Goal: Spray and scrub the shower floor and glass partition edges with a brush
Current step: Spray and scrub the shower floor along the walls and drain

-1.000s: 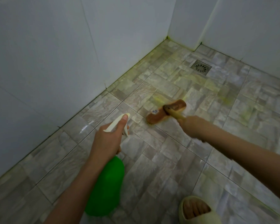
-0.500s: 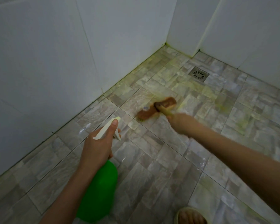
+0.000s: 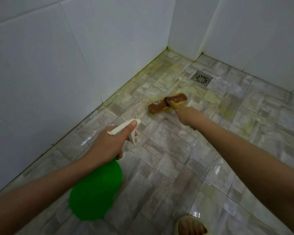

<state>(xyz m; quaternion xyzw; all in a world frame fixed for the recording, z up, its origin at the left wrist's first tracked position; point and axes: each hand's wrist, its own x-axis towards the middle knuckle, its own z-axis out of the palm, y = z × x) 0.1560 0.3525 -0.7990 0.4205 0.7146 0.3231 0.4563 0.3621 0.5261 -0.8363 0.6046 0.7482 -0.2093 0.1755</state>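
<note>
Head view:
- The left hand [image 3: 109, 146] is seen wrapped round the neck of a green spray bottle [image 3: 95, 192], which is held above the floor at lower left.
- The thumb is laid along the top of the cream spray head [image 3: 124, 127]. The fingers are curled beneath it, beside the trigger [image 3: 133, 137].
- The nozzle is pointed forward and to the right, toward the brush.
- The right hand [image 3: 188, 116] is closed round the pale handle [image 3: 174, 106] of a brown scrubbing brush [image 3: 166, 103]. The hand is motion-blurred, so the exact lie of the fingers cannot be read.
- The brush head is set on the shower floor [image 3: 176, 158] with its bristles down. It lies crosswise to the handle, between the left wall [image 3: 58, 65] and the drain [image 3: 201, 78].
- A small pale label is noted on the left half of the brush back.
- A yellow-green film [image 3: 199, 90] is recorded on the tiles around the brush and toward the drain. It is also traced along the grout line at the foot of the wall.
- The square metal drain is located near the far corner, well apart from the bottle.
- Wet glints are noted on the grey stone-pattern tiles near both forearms.
- The toes of a foot in a pale slipper [image 3: 192, 226] are registered at the bottom edge, right of the bottle.
</note>
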